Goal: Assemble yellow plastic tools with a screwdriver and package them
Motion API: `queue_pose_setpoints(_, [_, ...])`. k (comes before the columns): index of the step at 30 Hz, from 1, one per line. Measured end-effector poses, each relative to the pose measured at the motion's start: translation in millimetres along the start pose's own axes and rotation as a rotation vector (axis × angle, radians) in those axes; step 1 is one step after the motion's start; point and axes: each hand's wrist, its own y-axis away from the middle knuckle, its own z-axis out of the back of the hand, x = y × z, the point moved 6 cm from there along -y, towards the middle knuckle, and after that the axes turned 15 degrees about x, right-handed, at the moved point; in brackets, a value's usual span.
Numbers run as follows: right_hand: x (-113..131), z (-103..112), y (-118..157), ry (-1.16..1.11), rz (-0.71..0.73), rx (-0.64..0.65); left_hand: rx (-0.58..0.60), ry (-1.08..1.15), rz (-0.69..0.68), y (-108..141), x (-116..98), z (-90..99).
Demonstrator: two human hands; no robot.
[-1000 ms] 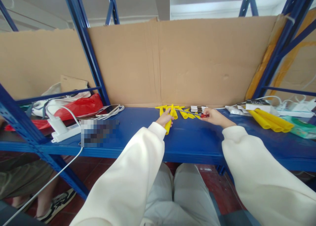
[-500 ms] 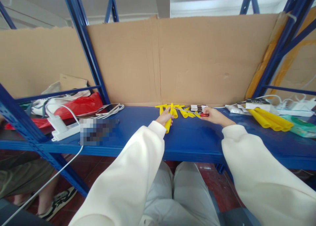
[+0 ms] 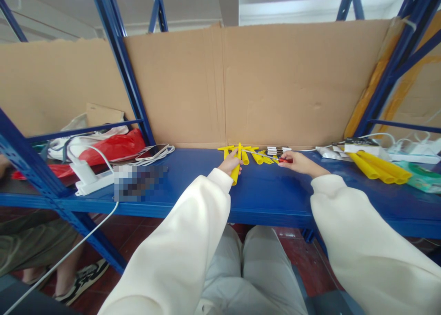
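Note:
My left hand (image 3: 230, 163) is closed around a yellow tube (image 3: 235, 175), which stands tilted on the blue shelf top (image 3: 268, 191). My right hand (image 3: 292, 161) grips the red handle of a screwdriver (image 3: 284, 160). Its long thin metal shaft points left, and the tip reaches the upper part of the held tube. Whether the tip sits in a screw is too small to tell. Behind and between my hands lie several other yellow pieces (image 3: 257, 157), some tubular and some pointed. A stack of small black-and-white items (image 3: 278, 150) is just behind my right hand.
At the right are more yellow tubes (image 3: 379, 165), a green packet (image 3: 425, 176) and a black-and-white box (image 3: 361, 145). A white power strip (image 3: 94, 184), a red bag (image 3: 117, 145) and a phone (image 3: 151, 152) lie left. Cardboard (image 3: 275, 85) walls the back. A person's legs (image 3: 37, 246) show lower left.
The view has shifted very slightly. Both hands keep their holds, with the screwdriver still against the yellow tube.

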Motion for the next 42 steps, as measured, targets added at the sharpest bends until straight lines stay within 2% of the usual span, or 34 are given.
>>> queue_pose_setpoints(4, [-6,4,2,0.036,-0.066,-0.081,0.008,-0.018,-0.003,0,0,-1.2])
queue_pose_setpoints(7, [0,8,5,0.085,-0.047,-0.096,0.011,-0.025,-0.012,1,-1,-1.8])
queue_pose_setpoints(15, [12,7,5,0.087,0.003,0.004,0.01,-0.035,-0.018,2,-2,-1.9])
queue_pose_setpoints(21, [-7,7,3,0.001,-0.067,-0.081,0.024,-0.047,-0.015,2,-2,-4.3])
queue_pose_setpoints(24, [-8,8,4,0.0,-0.061,-0.102,0.027,-0.041,-0.025,3,-3,-4.6])
queue_pose_setpoints(28, [3,8,6,0.019,0.018,-0.066,0.022,-0.035,-0.026,4,-4,-4.2])
queue_pose_setpoints(33, [10,6,7,-0.001,0.028,-0.001,0.002,-0.034,-0.024,5,-4,-2.7])
queue_pose_setpoints(37, [1,3,3,-0.067,-0.006,0.005,0.005,-0.044,-0.019,4,-3,-2.8])
queue_pose_setpoints(42, [-12,5,1,-0.071,-0.05,-0.087,0.02,-0.07,-0.006,3,-2,-4.1])
